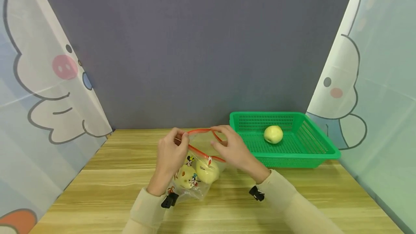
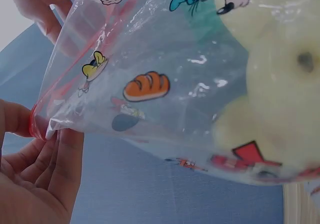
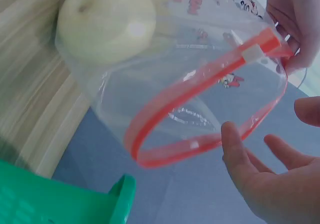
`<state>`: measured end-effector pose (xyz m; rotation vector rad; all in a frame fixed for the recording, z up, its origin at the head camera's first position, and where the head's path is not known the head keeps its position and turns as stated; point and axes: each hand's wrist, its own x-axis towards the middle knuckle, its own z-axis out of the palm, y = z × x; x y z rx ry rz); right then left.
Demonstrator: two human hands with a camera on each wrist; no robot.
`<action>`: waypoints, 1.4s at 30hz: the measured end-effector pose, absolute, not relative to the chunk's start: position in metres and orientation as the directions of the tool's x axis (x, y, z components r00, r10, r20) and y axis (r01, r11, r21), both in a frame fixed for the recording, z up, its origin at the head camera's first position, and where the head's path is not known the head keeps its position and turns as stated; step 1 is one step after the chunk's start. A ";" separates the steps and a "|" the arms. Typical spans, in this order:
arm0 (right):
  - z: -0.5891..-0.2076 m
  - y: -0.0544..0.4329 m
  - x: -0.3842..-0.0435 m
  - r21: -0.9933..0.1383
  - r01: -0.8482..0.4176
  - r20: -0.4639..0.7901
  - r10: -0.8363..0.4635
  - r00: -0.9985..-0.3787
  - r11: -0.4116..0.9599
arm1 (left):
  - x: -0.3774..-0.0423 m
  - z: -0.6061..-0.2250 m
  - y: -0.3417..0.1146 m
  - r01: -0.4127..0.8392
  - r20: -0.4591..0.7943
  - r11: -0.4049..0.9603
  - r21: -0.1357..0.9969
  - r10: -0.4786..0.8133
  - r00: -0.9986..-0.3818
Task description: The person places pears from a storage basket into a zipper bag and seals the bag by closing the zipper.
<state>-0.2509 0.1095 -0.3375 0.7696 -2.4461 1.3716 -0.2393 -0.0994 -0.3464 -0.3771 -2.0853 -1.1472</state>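
A clear slider bag with a red-edged mouth (image 1: 199,151) and cartoon prints rests on the table, pale yellow apples (image 1: 208,172) inside it. My left hand (image 1: 172,152) pinches one end of the mouth between thumb and fingers; in the left wrist view the film (image 2: 165,119) stretches from that pinch. At the far side of the mouth, my right hand (image 1: 234,148) touches the red rim with a fingertip, its thumb held apart. In the right wrist view the mouth gapes wide, and a white slider (image 3: 252,53) sits near the left-hand end.
To the right stands a green basket (image 1: 302,159) with slotted sides, holding one pale yellow apple (image 1: 273,134). The wooden table (image 1: 130,161) meets a dark grey backdrop (image 1: 208,46), with cartoon-printed curtains (image 1: 383,82) on both sides.
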 end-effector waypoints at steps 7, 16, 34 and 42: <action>-0.324 0.123 -0.254 -0.630 -0.578 0.413 -0.407 -0.815 0.518 | -0.239 -0.348 -0.101 0.553 0.705 0.561 0.616 -0.081 -0.704; -0.299 0.141 -0.268 -0.342 -0.577 0.263 -0.514 -0.816 0.741 | -0.239 -0.348 -0.101 0.556 0.704 0.555 0.619 -0.077 -0.706; -0.286 0.198 -0.344 0.061 -0.478 0.203 -0.480 -0.853 0.876 | -0.238 -0.346 -0.098 0.542 0.684 0.545 0.640 -0.083 -0.725; -0.292 0.223 -0.384 0.045 -0.423 0.173 -0.424 -0.889 0.905 | -0.240 -0.346 -0.100 0.538 0.684 0.551 0.638 -0.085 -0.724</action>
